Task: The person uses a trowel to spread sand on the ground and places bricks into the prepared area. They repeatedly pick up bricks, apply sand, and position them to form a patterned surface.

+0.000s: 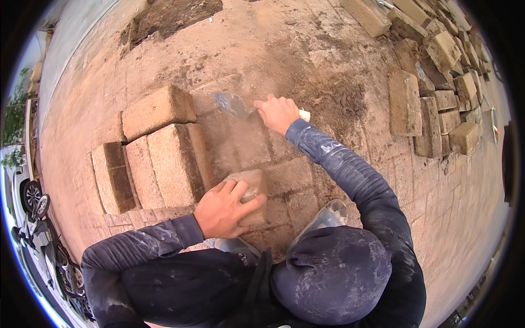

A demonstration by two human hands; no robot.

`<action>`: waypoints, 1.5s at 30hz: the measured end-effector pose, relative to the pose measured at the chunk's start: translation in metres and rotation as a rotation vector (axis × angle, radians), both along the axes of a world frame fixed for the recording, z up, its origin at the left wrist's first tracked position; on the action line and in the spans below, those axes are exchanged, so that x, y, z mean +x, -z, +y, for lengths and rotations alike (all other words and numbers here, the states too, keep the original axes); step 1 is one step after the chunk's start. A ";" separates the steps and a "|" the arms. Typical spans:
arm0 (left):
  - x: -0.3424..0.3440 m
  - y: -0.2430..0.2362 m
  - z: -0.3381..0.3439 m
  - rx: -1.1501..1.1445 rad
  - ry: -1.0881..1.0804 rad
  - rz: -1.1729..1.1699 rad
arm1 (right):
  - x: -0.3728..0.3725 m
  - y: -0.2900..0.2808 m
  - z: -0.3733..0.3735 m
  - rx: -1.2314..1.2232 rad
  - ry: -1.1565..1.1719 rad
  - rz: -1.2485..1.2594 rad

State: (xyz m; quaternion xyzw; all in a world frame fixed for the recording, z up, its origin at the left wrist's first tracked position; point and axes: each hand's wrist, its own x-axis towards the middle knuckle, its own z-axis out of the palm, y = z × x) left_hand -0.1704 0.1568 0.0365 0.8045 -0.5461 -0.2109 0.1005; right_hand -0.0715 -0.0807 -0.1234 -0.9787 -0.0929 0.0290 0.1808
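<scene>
On the brick-paved ground, in front of the bent knees: one dusty block. Left hand grips it from above, fingers and thumb spread across it. Right hand, farther forward, closed around the pale-ended handle of a bladed tool; blade blurred, pointing left. Stacked blocks near, to the left; loose block pile well apart, right.
</scene>
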 end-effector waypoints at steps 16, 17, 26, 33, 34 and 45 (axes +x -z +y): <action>0.016 0.001 0.001 0.014 -0.065 0.077 | -0.223 -0.006 -0.235 -0.284 -0.543 0.221; 0.017 0.001 -0.001 0.029 -0.060 0.078 | -0.219 -0.005 -0.251 -0.382 -0.492 0.336; 0.014 -0.005 -0.005 0.084 -0.078 0.056 | -0.122 0.010 -0.274 -0.395 0.209 0.072; 0.007 -0.005 -0.003 0.075 -0.019 0.041 | -0.122 0.005 -0.152 -0.223 -0.259 -0.082; 0.007 -0.005 -0.003 0.079 -0.010 0.042 | -0.119 0.005 -0.143 -0.203 -0.379 -0.065; 0.007 -0.006 0.001 0.049 -0.025 0.029 | -0.116 -0.005 -0.137 -0.113 -0.222 0.026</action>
